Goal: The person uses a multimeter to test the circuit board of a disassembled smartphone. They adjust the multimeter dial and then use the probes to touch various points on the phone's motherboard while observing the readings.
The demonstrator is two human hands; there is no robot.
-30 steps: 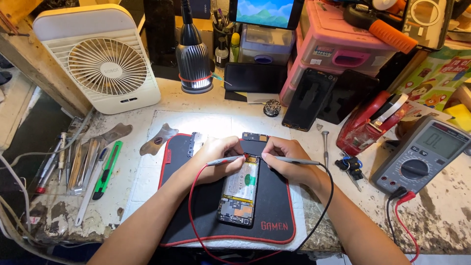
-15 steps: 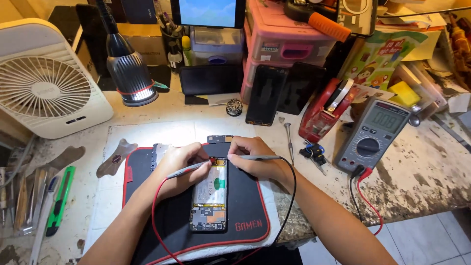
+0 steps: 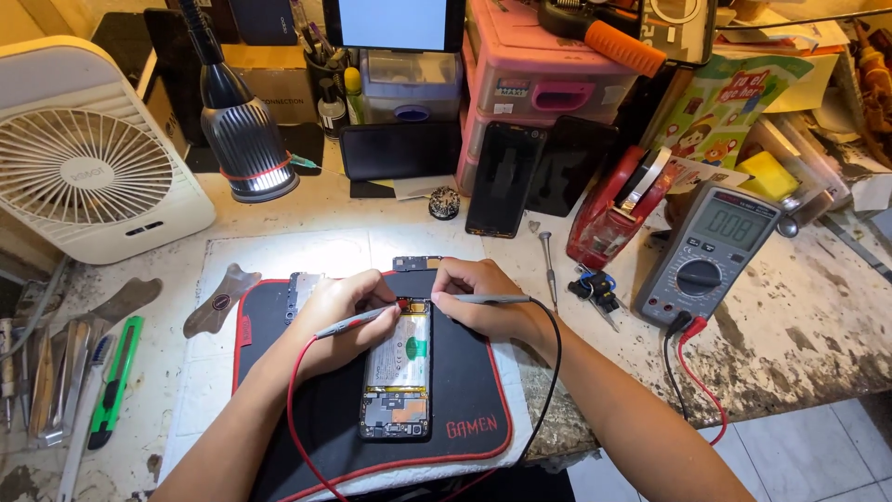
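An opened phone [image 3: 398,372] with its back off lies lengthwise on a black mat [image 3: 465,390] with red edging. My left hand [image 3: 339,311] grips a red-wired test probe [image 3: 358,319] whose tip touches the phone's top end. My right hand [image 3: 478,297] pinches a black-wired probe [image 3: 497,299] and rests its fingertips at the same top end. Both wires loop down off the mat's front. A grey multimeter [image 3: 711,253] with a lit display sits to the right, its leads plugged in at the bottom.
A white desk fan [image 3: 88,172] stands at the left, a lit lamp [image 3: 243,149] behind the mat. Dark phones [image 3: 506,177] lean against pink boxes [image 3: 548,84]. A screwdriver [image 3: 550,265], red tape dispenser [image 3: 618,209], metal pry tool [image 3: 221,299] and green cutter [image 3: 116,381] lie around.
The view has shifted right and down across the bench. Both hands stay at the phone's top end with the probes in the same grip.
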